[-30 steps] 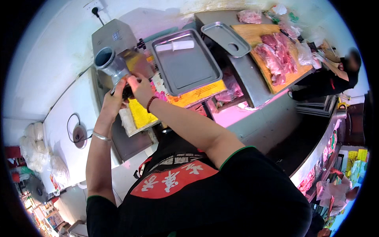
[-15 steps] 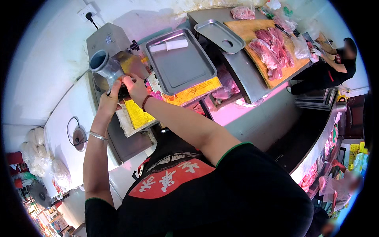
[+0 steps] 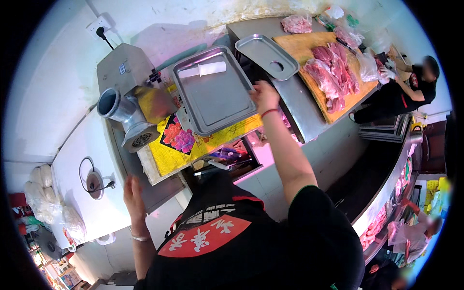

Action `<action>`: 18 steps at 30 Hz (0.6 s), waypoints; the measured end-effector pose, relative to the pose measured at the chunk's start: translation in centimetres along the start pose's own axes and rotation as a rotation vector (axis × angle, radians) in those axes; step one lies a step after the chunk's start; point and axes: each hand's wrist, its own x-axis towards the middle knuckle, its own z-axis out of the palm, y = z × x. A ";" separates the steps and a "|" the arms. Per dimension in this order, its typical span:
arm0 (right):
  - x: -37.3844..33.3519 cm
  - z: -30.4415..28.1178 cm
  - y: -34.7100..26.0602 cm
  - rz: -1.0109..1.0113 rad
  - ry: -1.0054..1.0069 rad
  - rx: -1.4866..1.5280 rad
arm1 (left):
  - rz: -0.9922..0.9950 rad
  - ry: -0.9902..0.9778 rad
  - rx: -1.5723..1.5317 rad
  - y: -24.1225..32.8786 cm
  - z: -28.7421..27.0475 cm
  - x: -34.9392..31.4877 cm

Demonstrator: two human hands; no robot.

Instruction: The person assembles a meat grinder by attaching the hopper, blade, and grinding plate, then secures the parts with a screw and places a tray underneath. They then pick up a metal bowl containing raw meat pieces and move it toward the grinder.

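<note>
My right hand (image 3: 266, 98) is at the right rim of a shallow rectangular metal tray (image 3: 208, 106), its fingers bent and closed on the edge. A white plastic plunger (image 3: 212, 68) lies at the far end of this tray. Lower left, my left hand (image 3: 134, 197) is held up with its fingers stretched and nothing in them, beside the front of the counter. Beyond it stands a meat grinder (image 3: 130, 121), its round feed mouth pointing up and its perforated outlet plate facing me.
A yellow flowered box (image 3: 169, 157) supports the tray above an open drawer (image 3: 229, 162). Further right, a second metal tray (image 3: 258, 50) with a hole lies near a wooden board (image 3: 314, 87) bearing raw meat (image 3: 333, 72). Another person (image 3: 420, 84) works at the far right.
Both hands have left the grinder's outlet, which now shows. My right hand has moved right to the tray's rim; my left has drawn back toward me and opened.
</note>
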 end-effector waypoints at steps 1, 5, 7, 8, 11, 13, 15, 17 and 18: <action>3.2 -3.3 0.0 -0.011 0.236 0.135 | -0.133 -0.013 0.030 -2.6 -0.7 -1.5; 10.7 -8.6 -1.9 0.192 0.386 0.078 | -0.576 -0.020 -0.108 -6.8 -0.1 -7.7; 12.6 -8.2 -1.7 0.196 0.250 0.143 | -0.535 -0.040 -0.080 -7.0 0.3 -9.5; 15.3 -10.7 -2.2 0.223 0.172 0.207 | -0.510 -0.088 -0.075 -6.6 0.9 -8.8; 18.3 -11.3 -2.0 0.200 0.187 0.289 | -0.436 -0.154 -0.074 -5.5 1.4 -7.9; 16.9 -8.4 -2.0 0.187 0.218 0.205 | -0.382 -0.154 -0.054 -5.0 1.7 -7.9; 14.8 -5.9 -2.9 0.149 0.218 0.245 | -0.366 -0.139 -0.102 -4.1 1.9 -8.0; 11.1 -4.1 -3.4 0.084 0.140 0.215 | -0.353 -0.138 -0.140 -3.9 2.1 -8.0; 9.0 -2.8 -3.8 0.050 0.099 0.200 | -0.340 -0.148 -0.166 -3.6 2.1 -7.9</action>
